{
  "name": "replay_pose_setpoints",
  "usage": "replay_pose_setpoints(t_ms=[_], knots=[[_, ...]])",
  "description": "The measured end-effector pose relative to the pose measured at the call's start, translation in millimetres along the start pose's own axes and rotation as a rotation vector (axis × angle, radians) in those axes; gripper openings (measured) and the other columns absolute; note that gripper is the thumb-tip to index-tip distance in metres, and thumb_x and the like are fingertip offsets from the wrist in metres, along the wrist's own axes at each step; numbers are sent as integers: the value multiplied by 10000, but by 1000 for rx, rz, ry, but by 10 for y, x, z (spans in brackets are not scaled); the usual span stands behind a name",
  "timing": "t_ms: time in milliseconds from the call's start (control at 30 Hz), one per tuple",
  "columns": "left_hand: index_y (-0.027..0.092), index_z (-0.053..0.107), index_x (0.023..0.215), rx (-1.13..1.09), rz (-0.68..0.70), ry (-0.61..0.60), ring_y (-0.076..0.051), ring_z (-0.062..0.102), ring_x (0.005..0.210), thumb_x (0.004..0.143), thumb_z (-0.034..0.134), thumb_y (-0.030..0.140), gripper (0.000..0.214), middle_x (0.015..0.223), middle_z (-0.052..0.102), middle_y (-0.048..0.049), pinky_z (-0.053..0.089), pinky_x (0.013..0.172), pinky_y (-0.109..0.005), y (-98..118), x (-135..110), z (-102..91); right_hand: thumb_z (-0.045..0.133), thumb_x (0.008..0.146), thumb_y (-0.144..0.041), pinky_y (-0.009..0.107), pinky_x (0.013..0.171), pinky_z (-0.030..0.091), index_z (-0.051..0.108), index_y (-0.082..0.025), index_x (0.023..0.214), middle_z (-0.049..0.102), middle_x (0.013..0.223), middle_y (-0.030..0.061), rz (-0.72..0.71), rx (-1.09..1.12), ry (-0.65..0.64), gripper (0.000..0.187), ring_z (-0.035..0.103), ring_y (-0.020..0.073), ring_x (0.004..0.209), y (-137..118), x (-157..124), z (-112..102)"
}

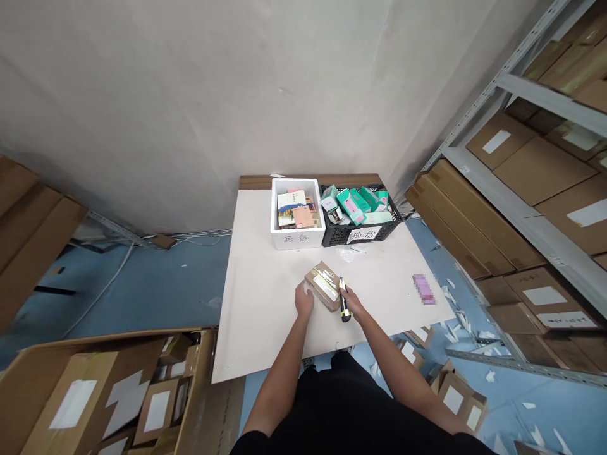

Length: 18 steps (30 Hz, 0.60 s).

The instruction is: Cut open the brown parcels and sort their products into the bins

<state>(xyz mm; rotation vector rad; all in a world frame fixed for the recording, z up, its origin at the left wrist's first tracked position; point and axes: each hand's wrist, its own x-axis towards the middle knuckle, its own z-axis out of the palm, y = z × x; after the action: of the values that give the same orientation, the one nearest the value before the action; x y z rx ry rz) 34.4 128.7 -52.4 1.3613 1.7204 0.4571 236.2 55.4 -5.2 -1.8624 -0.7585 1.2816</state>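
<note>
A small brown cardboard box (317, 285), sealed with shiny tape and bearing a white label, rests on the white table near its middle. My left hand (304, 299) grips its left edge. In my right hand (353, 301) is a black and yellow box cutter (344, 308), held upright against the right side of the box. Whether its blade is out I cannot tell. Just behind lies a scrap of clear plastic (348, 254).
At the back of the table (256, 316) stand a white foam bin (297, 239) of small boxes and a black crate (336, 239) with green boxes. A blurred purple item (423, 289) lies right. A large carton (206, 360) of parcels is front left; loaded shelves (478, 177) stand right.
</note>
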Motion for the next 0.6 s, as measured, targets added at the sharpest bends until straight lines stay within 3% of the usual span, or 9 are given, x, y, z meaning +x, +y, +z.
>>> replay_pose_setpoints(t_ms=[100,233,333,467,600], knots=[[202,393,1624,244,238,-52,-258,233,1628,995,508,390,666,1741,319,-85,333,1289,-390,275,-47,48,611,856,-747,365,1056,497,719,-233,1243,718,1341,97,-11,7,35,653,624,292,1295,17,-11,69],[147,164,1695,541,165,-224,-381,50,1650,808,756,590,1155,1789,-50,-165,353,1259,-506,498,-98,134,551,856,-768,336,853,564,702,-212,1051,777,1076,94,-38,-7,87,608,718,276,1029,-34,7,52],[193,69,1713,678,148,-333,-404,33,1646,776,771,622,1247,1771,-168,-136,351,1241,-536,522,-25,49,504,902,-719,320,714,564,638,-224,984,755,834,56,-59,-22,117,519,722,239,761,-82,17,37],[345,53,1712,782,216,-471,-453,62,1631,709,801,650,1288,1778,-175,-25,380,1202,-563,480,161,-212,525,968,-510,305,642,534,581,-242,1272,707,699,-18,-66,-246,-35,409,664,210,559,-234,73,120],[409,83,1701,806,242,-503,-485,177,1599,633,861,634,1340,1782,-165,6,393,1180,-580,448,243,-326,587,945,-263,296,815,511,407,-272,1545,783,1032,49,-156,-646,-35,626,743,237,893,-498,215,354]])
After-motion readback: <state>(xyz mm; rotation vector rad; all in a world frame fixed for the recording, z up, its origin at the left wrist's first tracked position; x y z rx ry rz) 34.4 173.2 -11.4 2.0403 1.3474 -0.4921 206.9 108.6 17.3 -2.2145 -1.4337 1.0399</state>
